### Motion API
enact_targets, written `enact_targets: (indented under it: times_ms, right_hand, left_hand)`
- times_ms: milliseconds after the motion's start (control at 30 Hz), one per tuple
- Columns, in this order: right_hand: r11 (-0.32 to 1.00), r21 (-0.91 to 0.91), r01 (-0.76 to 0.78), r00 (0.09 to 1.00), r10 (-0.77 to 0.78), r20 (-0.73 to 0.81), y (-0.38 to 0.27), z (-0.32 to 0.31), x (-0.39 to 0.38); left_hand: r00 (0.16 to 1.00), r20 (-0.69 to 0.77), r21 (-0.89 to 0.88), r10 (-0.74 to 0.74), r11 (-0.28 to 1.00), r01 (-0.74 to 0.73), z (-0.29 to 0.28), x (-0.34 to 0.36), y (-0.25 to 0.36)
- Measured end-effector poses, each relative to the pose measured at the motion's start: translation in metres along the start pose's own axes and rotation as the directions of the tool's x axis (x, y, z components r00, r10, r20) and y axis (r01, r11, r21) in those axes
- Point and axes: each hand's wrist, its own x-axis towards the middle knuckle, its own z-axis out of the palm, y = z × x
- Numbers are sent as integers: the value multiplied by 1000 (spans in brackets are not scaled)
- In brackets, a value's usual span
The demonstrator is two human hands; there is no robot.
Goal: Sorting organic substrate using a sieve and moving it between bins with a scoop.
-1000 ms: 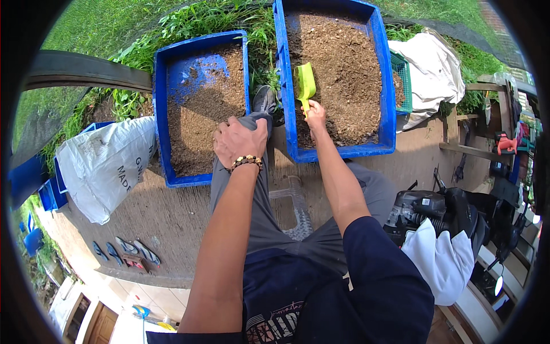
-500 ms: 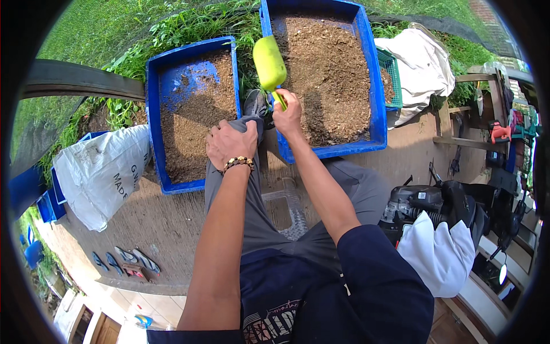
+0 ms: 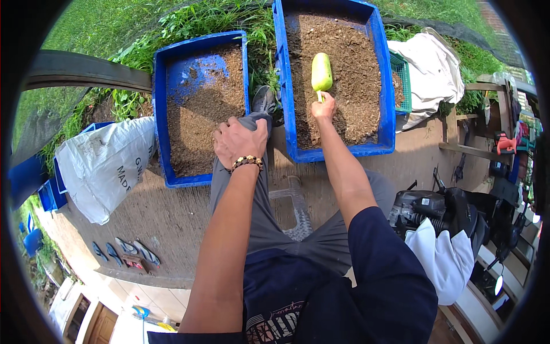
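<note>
My right hand (image 3: 323,108) is closed on the handle of a lime-green scoop (image 3: 321,71), which lies over the crumbly brown material in the right blue bin (image 3: 387,114), rounded back showing. My left hand (image 3: 239,140), with a beaded bracelet at the wrist, rests on my bent left knee, fingers curled round the grey trouser cloth. It is beside the left blue bin (image 3: 161,114), which holds a thinner layer of similar material, with patches of its blue bottom showing.
White sacks lie at left (image 3: 103,166) and upper right (image 3: 424,69). A green crate (image 3: 405,86) sits beside the right bin. Black equipment (image 3: 424,203) with white cloth (image 3: 435,258) is at lower right. Sandals (image 3: 132,249) lie lower left; grass and dark netting border the back.
The scoop swung up and left toward the gap between the bins, then back right and down into the right bin, now turned back up. My left hand stayed on the knee.
</note>
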Motion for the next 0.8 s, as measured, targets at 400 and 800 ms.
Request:
enact_targets:
  times_ms: [400,800]
  right_hand:
    - [759,590,-275,901,-12,434,15,18,-48]
    - [776,630,12,990,-98,102,-44,-41,-53]
  left_hand:
    - [1000,8,20,-18,1000,18,-4,2,-7]
    - [1000,-9,18,-5,1000,5,1,-1,-4]
